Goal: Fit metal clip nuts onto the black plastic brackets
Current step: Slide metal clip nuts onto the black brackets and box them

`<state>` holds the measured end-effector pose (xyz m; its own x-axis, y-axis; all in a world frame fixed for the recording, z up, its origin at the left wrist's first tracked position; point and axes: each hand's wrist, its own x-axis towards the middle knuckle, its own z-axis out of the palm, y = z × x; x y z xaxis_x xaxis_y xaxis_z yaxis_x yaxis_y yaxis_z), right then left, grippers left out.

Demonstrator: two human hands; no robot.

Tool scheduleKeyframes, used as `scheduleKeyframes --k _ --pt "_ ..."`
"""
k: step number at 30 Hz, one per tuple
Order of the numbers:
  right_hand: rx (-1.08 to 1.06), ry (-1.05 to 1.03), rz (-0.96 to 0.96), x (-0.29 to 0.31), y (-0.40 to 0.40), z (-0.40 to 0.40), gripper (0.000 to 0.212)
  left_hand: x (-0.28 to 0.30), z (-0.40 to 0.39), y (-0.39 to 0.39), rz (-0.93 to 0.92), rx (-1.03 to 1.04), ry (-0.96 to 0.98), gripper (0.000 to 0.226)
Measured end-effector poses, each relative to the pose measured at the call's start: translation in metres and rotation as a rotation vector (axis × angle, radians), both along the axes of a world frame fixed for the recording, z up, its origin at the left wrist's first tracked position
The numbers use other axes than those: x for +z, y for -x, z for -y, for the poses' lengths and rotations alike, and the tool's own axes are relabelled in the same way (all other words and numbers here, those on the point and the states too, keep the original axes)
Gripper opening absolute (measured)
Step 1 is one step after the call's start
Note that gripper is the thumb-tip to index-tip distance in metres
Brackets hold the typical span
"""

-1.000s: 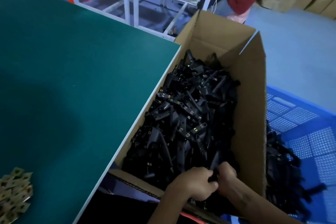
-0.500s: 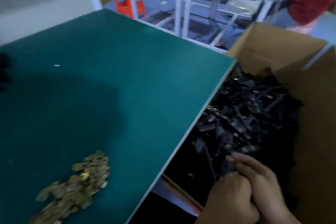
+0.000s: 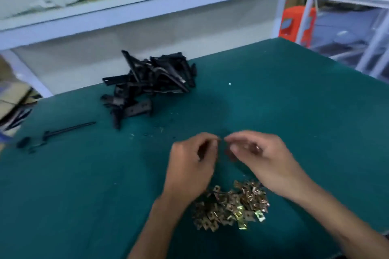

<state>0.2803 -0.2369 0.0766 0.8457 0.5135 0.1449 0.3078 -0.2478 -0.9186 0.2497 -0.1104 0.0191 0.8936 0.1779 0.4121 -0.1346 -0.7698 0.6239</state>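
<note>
- We are no longer reaching into the cardboard box of black parts beside the desk; both hands are now hovering over the green desk [image 3: 294,111], fingertips nearly meeting in front of us.
- Our left hand [image 3: 192,163] is curling its fingers loosely, and our right hand [image 3: 261,157] is doing the same; the blur is hiding whether either is pinching something small, so we cannot tell.
- The metal clip nuts [image 3: 231,206] are lying in a pile near the desk's front edge, just below our wrists.
- The black plastic brackets [image 3: 147,82] are heaped toward the back edge, well apart from the clips.
- To do this step well, we are probably needing one bracket brought near, then one clip picked singly and slid squarely onto its edge.
</note>
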Motion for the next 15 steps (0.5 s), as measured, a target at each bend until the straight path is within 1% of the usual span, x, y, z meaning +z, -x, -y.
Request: scheduleKeyframes --k 1,2,3,4,6,8,9,12,13,14,15 --pt "0.028 0.042 0.018 -0.004 -0.015 -0.02 0.02 0.017 -0.045 0.011 -0.021 0.026 0.159 0.012" --pt "0.06 0.074 0.021 -0.007 -0.028 -0.041 0.019 0.018 -0.08 0.017 0.035 0.192 0.175 0.014" --pt "0.084 0.104 0.021 -0.011 -0.041 -0.063 0.017 0.012 -0.097 0.02 0.07 0.307 0.253 0.018" --pt "0.099 0.135 0.028 -0.014 -0.053 -0.086 0.016 0.006 -0.115 0.024 0.1 0.372 0.356 0.021" --pt "0.104 0.147 0.039 -0.019 -0.071 -0.133 0.011 0.002 -0.117 0.022 0.184 0.449 0.468 0.022" --pt "0.096 0.105 0.012 -0.022 -0.08 -0.182 0.012 0.006 -0.12 0.021 0.252 0.525 0.578 0.022" --pt "0.088 0.109 0.026 -0.023 -0.083 -0.205 0.019 0.002 -0.132 0.02 0.283 0.544 0.613 0.023" --pt "0.032 0.182 0.082 -0.028 -0.092 -0.256 0.058 0.0 -0.133 0.017 0.292 0.572 0.673 0.025" --pt "-0.007 0.202 0.082 -0.03 -0.094 -0.267 0.065 0.0 -0.131 0.017 0.285 0.576 0.692 0.025" --pt "-0.049 0.212 0.077 -0.032 -0.096 -0.275 0.063 0.001 -0.132 0.017 0.282 0.577 0.707 0.024" --pt "-0.097 0.206 0.093 -0.034 -0.097 -0.28 0.052 0.001 -0.132 0.017 0.272 0.576 0.717 0.024"
